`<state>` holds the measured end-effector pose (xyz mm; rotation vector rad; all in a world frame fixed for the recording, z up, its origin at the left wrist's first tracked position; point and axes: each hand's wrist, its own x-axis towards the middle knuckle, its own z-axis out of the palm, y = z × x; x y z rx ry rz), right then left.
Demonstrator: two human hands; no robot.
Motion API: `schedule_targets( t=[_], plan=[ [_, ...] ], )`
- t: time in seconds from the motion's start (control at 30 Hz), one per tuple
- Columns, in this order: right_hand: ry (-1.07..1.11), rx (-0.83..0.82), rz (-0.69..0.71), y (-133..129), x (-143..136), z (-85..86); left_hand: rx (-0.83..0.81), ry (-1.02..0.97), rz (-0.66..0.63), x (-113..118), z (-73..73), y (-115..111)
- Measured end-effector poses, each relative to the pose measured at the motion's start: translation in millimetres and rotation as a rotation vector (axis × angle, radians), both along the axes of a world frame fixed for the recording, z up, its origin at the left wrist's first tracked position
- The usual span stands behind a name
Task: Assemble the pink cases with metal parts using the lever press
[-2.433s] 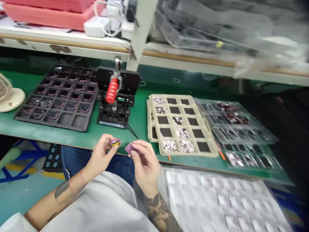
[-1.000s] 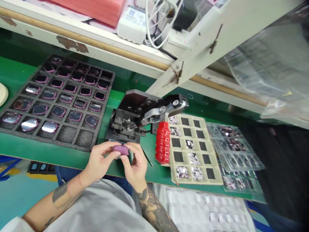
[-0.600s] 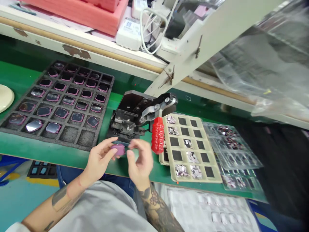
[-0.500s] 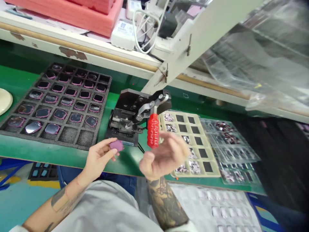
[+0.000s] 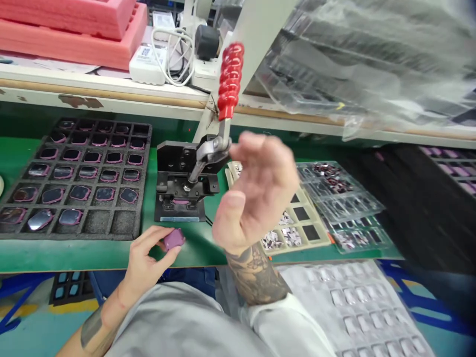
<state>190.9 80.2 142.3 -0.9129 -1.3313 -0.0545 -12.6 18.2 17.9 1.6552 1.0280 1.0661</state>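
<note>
Just left of centre in the lower half, a small purple rounded-rectangular casing (image 5: 174,239) is pinched between the left hand's (image 5: 147,258) thumb and fingers; its plain, smooth broad face shows, slightly tilted, its corners softly rounded. It sits just below the black metal toggle press (image 5: 186,188). Right of centre, the blurred right hand (image 5: 258,186) is unclenched, fingers loosely curled, below the ribbed red lever handle (image 5: 231,77) standing upright at top centre.
</note>
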Motion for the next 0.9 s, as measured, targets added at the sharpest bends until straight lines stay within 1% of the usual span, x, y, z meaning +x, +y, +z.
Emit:
schedule_targets(
  t=[0.03, 0.07, 0.1, 0.17, 0.2, 0.23, 0.27, 0.33, 0.4, 0.47, 0.53, 0.6, 0.7, 0.77, 0.83, 0.9],
  plan=[
    [0.002, 0.026, 0.000, -8.1, 1.4, -19.9, 0.040, 0.047, 0.013, -3.6, 1.1, 2.1],
    [-0.011, 0.011, 0.028, -17.2, 3.1, -42.4, 0.071, 0.094, 0.032, -7.2, 1.8, 4.7],
    [-0.033, -0.053, 0.037, -26.8, 4.9, -65.8, 0.095, 0.139, 0.052, -10.5, 2.1, 7.9],
    [-0.253, -0.274, 0.075, -43.0, 7.4, -108.0, 0.149, 0.228, 0.079, -15.2, 1.4, 16.1],
    [-0.371, -0.365, 0.062, -47.7, 7.9, -123.9, 0.179, 0.274, 0.082, -16.0, 0.6, 21.0],
    [-0.487, -0.451, 0.050, -49.3, 7.9, -135.5, 0.214, 0.321, 0.078, -15.6, -0.5, 26.0],
    [-0.585, -0.527, 0.034, -47.6, 7.4, -142.9, 0.251, 0.366, 0.071, -14.2, -1.7, 31.0],
    [-0.728, -0.678, 0.018, -35.4, 5.8, -147.5, 0.321, 0.456, 0.057, -9.4, -4.0, 39.2],
    [-0.803, -0.803, 0.033, -17.9, 5.0, -145.5, 0.381, 0.539, 0.059, -4.4, -5.9, 43.4],
    [-0.817, -0.860, 0.048, -4.4, 5.6, -143.4, 0.422, 0.609, 0.070, -1.9, -7.3, 43.6],
    [-0.790, -0.859, 0.049, -1.7, 7.0, -143.4, 0.442, 0.656, 0.094, -1.9, -8.3, 41.5],
    [-0.697, -0.819, 0.050, -11.0, 8.5, -144.1, 0.445, 0.699, 0.121, -1.5, -8.4, 40.1],
    [-0.474, -0.698, 0.077, -38.2, 12.2, -142.4, 0.447, 0.793, 0.120, 8.2, -4.5, 44.6],
    [-0.380, -0.657, 0.090, -56.5, 16.9, -139.1, 0.428, 0.870, 0.065, 21.9, 0.6, 53.4],
    [-0.352, -0.655, 0.079, -70.0, 23.4, -135.2, 0.368, 0.961, -0.026, 37.6, 6.3, 65.0],
    [-0.356, -0.651, 0.048, -78.2, 31.1, -131.7, 0.300, 1.028, -0.112, 50.4, 10.9, 76.2]
  ],
)
